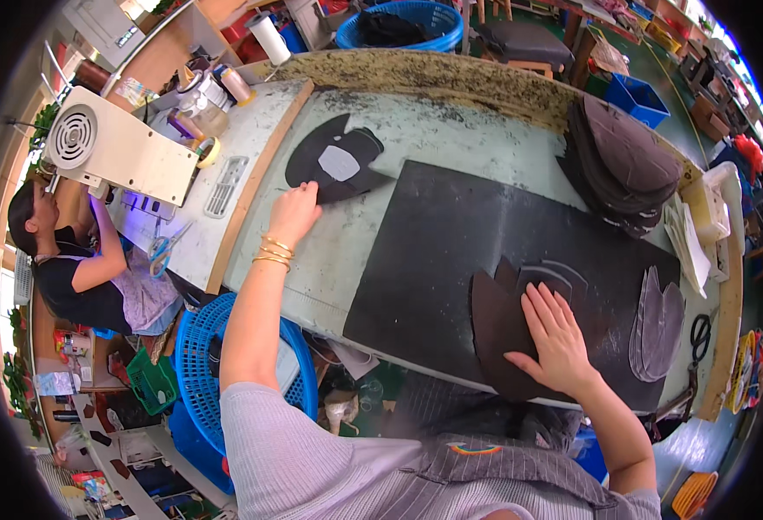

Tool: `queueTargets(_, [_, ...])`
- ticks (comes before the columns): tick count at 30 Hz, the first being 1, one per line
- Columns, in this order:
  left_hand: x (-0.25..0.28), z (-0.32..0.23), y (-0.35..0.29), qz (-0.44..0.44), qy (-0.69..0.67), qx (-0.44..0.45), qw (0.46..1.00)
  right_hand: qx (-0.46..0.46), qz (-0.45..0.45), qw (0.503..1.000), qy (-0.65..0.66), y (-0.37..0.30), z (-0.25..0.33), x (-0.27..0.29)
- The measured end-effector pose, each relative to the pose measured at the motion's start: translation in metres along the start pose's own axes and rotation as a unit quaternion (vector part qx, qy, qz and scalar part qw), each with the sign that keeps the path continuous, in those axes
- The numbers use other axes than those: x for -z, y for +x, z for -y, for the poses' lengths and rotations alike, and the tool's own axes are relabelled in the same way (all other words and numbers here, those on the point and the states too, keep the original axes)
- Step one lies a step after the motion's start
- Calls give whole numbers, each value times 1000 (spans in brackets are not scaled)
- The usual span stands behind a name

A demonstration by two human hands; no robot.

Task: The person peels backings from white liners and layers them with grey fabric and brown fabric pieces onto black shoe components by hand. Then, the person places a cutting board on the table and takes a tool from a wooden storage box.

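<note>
My left hand (296, 211) reaches to the far left of the table, its fingers closed at the near edge of a black cut piece (360, 178). A light grey patch (339, 163) lies in the middle of that piece, whose outline has pointed ends. My right hand (556, 334) rests flat, fingers stretched out, on a dark brown cut piece (490, 325) with a smaller dark grey piece (548, 276) at its far side. Both lie on a large black mat (433, 251). What the right palm covers is hidden.
At the far right sits a stack of dark cut pieces (628, 156). Grey pieces (657, 325) and black scissors (700, 336) lie at the right. A wooden strip (260, 186) borders the left side, beyond which a person (78, 260) sits by a cream machine (121, 147). A blue basket (201, 381) stands below.
</note>
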State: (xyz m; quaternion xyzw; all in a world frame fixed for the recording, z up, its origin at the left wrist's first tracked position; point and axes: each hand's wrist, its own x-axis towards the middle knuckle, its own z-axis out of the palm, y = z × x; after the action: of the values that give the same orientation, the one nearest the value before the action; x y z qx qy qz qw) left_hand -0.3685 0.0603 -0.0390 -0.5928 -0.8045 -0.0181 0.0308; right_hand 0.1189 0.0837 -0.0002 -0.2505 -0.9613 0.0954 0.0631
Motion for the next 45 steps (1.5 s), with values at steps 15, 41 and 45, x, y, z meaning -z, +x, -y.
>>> queueTargets(15, [76,-311,-150,-138,-17,-419,897,-231,-419,860,177,-27,-83,24])
queueTargets(41, [-11,-635,117,135,-450,-459,754,-278,-136,951,-8,-122,-315,67])
queueTargets(45, [-9,-630,117,73,-476,-447,754,-318,-135,938,21,-119,-316,87])
